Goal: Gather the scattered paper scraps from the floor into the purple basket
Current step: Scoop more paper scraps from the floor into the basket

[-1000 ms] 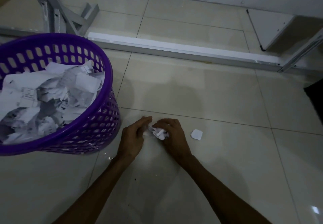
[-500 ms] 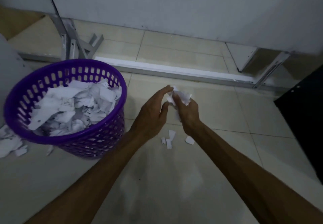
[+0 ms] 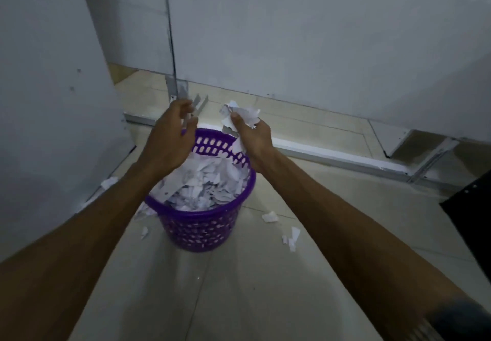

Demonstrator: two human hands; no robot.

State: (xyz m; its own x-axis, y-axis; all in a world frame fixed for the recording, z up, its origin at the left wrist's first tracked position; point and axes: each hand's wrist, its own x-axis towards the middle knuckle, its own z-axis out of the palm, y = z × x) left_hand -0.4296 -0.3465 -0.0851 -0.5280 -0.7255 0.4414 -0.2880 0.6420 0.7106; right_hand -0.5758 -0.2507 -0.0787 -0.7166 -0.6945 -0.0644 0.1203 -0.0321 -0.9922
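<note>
**Both hands over the basket, right one holding scraps**

From my feed: the round purple plastic basket with slotted walls (image 3: 204, 230) stands upright on the pale tiled floor (image 3: 265, 287), approx. centre frame, and it's heaped w/ torn white and grey paper scraps (image 3: 204, 184) nearly to the rim.

The right hand (image 3: 252, 138) is raised above the basket's far rim, fingers curled round a crumpled bunch of white paper pieces (image 3: 240, 114); some of the bunch sticks up past the fingertips, and a strip hangs below the hand toward the basket. The left hand (image 3: 171, 138) hovers above the basket's left-rear side, fingers loosely spread and slightly bent, gripping nothing I can see. The two hands are apart, w/ a gap between them.

Loose scraps on the floor: a few small white bits (image 3: 291, 237) right of the basket, a few more (image 3: 143, 221) by its left base, and one (image 3: 109, 182) near the foot of the grey panel (image 3: 53, 88) at left.

A grey wall (image 3: 318, 35) runs behind, w/ a white metal rail (image 3: 332, 156) along the floor in front of it.
</note>
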